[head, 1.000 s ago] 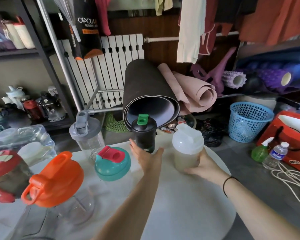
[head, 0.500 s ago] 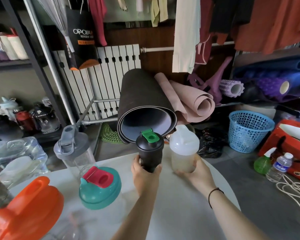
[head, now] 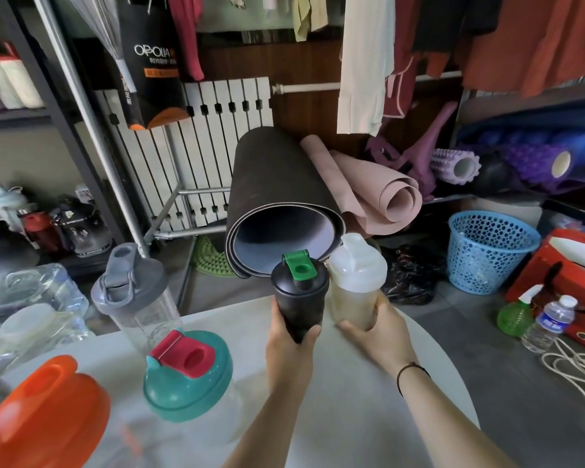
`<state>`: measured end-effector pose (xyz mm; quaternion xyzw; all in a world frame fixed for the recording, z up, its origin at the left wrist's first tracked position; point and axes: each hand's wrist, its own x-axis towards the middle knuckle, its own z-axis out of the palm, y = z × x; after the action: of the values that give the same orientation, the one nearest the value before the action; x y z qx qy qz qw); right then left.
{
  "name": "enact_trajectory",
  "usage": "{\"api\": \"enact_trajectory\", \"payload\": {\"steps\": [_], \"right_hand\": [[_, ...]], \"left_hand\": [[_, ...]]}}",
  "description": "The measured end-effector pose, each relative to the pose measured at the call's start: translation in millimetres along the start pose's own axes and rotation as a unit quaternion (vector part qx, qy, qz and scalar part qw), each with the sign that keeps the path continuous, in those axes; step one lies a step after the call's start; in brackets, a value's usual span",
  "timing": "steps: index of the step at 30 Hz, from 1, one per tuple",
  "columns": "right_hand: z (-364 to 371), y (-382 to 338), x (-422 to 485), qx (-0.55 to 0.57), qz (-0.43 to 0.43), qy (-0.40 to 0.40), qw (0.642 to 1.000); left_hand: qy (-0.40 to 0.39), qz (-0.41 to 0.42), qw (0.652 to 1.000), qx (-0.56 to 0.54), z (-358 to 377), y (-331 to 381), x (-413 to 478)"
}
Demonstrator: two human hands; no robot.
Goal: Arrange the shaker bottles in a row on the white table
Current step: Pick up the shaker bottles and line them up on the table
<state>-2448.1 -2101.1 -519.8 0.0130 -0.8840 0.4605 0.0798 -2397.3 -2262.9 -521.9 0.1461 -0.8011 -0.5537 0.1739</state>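
Note:
On the far part of the white table (head: 352, 400), my left hand (head: 289, 346) grips a black shaker bottle (head: 299, 293) with a green flip cap. Right beside it, touching, my right hand (head: 375, 336) holds a cloudy white shaker bottle (head: 355, 285). Both bottles are upright. To the left stand a clear shaker with a grey lid (head: 132, 292), a clear one with a teal lid and red cap (head: 188, 373), and at the near left an orange-lidded one (head: 44, 417).
Rolled yoga mats (head: 284, 204) lean just behind the table's far edge. A blue basket (head: 490, 251), a green spray bottle (head: 517, 315), a water bottle (head: 551, 322) and a cord lie on the floor at right. Clear plastic containers (head: 31, 305) sit at left.
My left hand closed on the black shaker, which now stands against the white shaker. My right hand kept hold of the white shaker. The view has shifted, so the bottles appear lower in the frame.

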Motion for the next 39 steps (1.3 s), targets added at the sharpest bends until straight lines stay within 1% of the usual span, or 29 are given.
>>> {"api": "enact_trajectory", "payload": {"steps": [2,4,7,9,10,12,14,17,19,22,24,27,32,33,35,37,39], "right_hand": [[0,1,0,0.001,-0.002,0.002,1.000],[1,1,-1,0.004,0.002,0.003,1.000],[2,2,0,0.005,0.006,0.005,1.000],[2,2,1,0.003,0.004,0.006,1.000],[2,2,1,0.000,0.002,0.005,1.000],[1,2,0,-0.006,-0.002,0.006,1.000],[1,2,0,-0.009,-0.001,0.008,1.000],[3,4,1,-0.010,0.002,0.010,1.000],[3,5,2,-0.015,0.007,0.011,1.000],[4,5,2,-0.019,0.010,0.014,1.000],[3,4,1,-0.012,0.008,0.013,1.000],[1,2,0,-0.001,0.002,0.010,1.000],[2,2,1,0.011,0.000,0.010,1.000],[2,2,1,0.015,0.001,0.009,1.000],[2,3,2,0.018,0.002,0.009,1.000],[3,3,2,0.015,0.001,0.011,1.000],[3,2,2,0.019,-0.003,0.015,1.000]], "left_hand": [[0.011,-0.001,1.000,-0.014,1,-1,1],[0.044,-0.013,0.999,-0.019,4,-2,1],[0.084,-0.013,0.996,0.013,8,3,-2],[0.073,0.006,0.997,0.001,6,6,-4],[0.047,0.006,0.999,-0.019,3,7,-4],[0.005,-0.023,0.998,-0.052,-2,9,-4],[0.028,-0.040,0.998,-0.049,-3,11,-5],[0.074,-0.049,0.996,-0.008,-1,13,-6],[0.061,-0.039,0.997,-0.006,0,12,-6],[0.013,-0.033,0.999,-0.022,0,13,-4],[0.017,-0.025,0.999,-0.036,2,15,-2],[0.035,-0.044,0.998,-0.036,8,18,4],[0.017,-0.051,0.996,-0.066,12,11,21],[0.025,-0.056,0.996,-0.071,12,10,19],[0.065,-0.055,0.995,-0.058,14,10,11],[0.115,-0.043,0.992,-0.013,17,12,2],[0.145,-0.033,0.989,0.025,20,16,-1]]}}
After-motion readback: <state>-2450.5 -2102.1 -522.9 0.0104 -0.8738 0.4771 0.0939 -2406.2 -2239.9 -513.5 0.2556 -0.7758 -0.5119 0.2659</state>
